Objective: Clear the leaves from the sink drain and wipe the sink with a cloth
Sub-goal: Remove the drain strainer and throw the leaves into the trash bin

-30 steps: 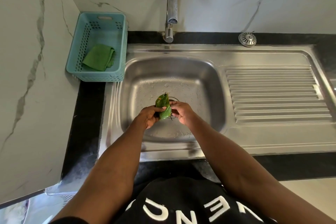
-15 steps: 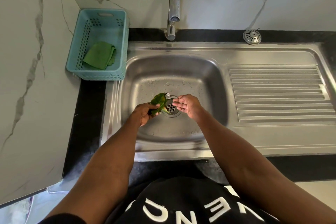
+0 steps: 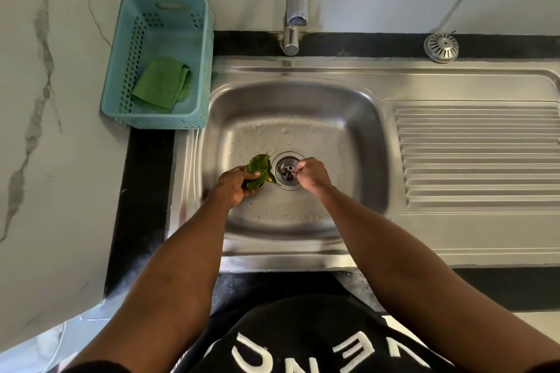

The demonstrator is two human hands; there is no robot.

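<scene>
Leaves, glossy green and crumpled (image 3: 258,171), sit bunched in the left hand (image 3: 238,185), fingers curled round them just left of the round metal drain (image 3: 287,171) in the wet stainless steel sink (image 3: 357,136). Right hand (image 3: 312,174) is curled over the drain's edge; can't tell if it's pinching anything. Folded green cloth (image 3: 162,85) lies in the perforated teal plastic basket (image 3: 121,70).

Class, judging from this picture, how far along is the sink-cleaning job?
Done: the leaves are off the drain, gripped by the left hand. In hand: the right hand picks at the drain. Left: wiping; the cloth lies in the basket.
</scene>
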